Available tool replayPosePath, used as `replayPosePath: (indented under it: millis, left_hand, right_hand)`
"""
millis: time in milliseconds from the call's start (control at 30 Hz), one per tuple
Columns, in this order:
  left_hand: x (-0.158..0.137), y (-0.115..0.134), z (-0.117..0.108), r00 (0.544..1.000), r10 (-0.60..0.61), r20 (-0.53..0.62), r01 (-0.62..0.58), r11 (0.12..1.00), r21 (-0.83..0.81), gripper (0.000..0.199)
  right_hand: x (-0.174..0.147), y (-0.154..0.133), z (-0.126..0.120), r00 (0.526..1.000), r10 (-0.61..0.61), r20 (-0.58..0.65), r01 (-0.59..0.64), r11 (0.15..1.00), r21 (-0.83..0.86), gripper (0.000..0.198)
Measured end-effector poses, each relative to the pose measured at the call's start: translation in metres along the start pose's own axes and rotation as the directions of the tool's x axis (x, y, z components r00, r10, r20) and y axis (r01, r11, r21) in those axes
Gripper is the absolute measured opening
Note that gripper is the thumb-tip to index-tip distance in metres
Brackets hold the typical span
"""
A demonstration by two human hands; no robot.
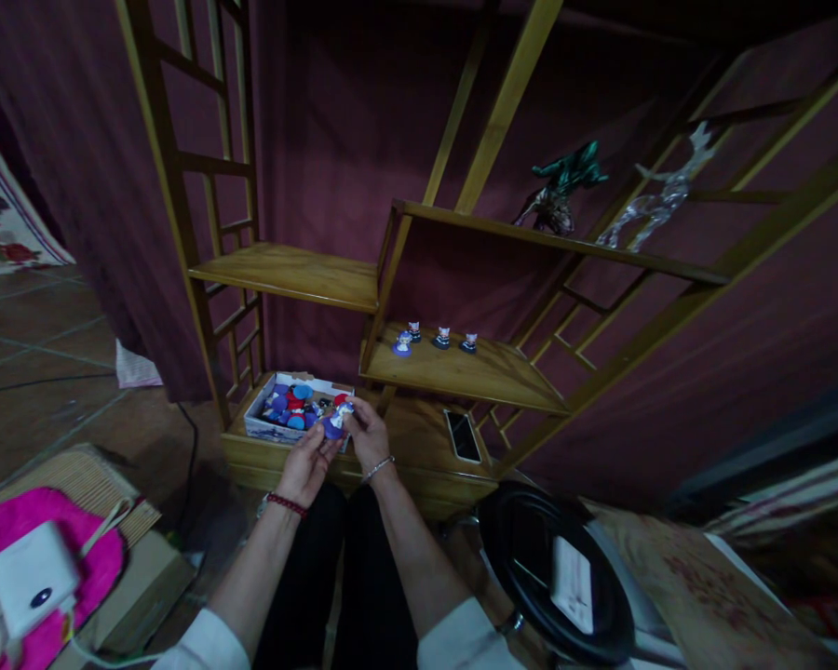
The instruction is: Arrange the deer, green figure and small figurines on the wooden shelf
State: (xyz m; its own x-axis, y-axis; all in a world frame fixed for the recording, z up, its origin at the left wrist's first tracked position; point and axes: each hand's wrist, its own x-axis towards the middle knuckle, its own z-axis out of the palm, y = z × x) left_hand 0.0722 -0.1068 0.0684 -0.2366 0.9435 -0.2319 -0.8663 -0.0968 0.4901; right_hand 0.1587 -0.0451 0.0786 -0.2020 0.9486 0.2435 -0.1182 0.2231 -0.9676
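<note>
Between my two hands is a small white figurine on a purple base, held in front of an open box. My left hand grips the base from the left with its fingertips. From the right, my right hand pinches the white upper part. The cardboard box beneath holds several blue, red and purple pieces. On the shelf board beyond stand a similar purple-based figurine and three dark-based ones, among them a figurine in the middle.
A phone lies on the lowest board at right. Higher up stand a green sculpture and a clear deer figure. A round black stool is at lower right, a white device on pink cloth at lower left.
</note>
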Motion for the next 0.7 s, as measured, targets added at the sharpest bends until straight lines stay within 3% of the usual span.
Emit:
replayPosePath:
  millis: [700]
  left_hand:
    - [-0.002,0.002,0.003,1.000,0.008,-0.026,-0.008,1.000,-0.013,0.005]
  right_hand:
    - [-0.006,-0.010,0.001,0.995,-0.005,0.097,0.000,0.999,0.050,0.033]
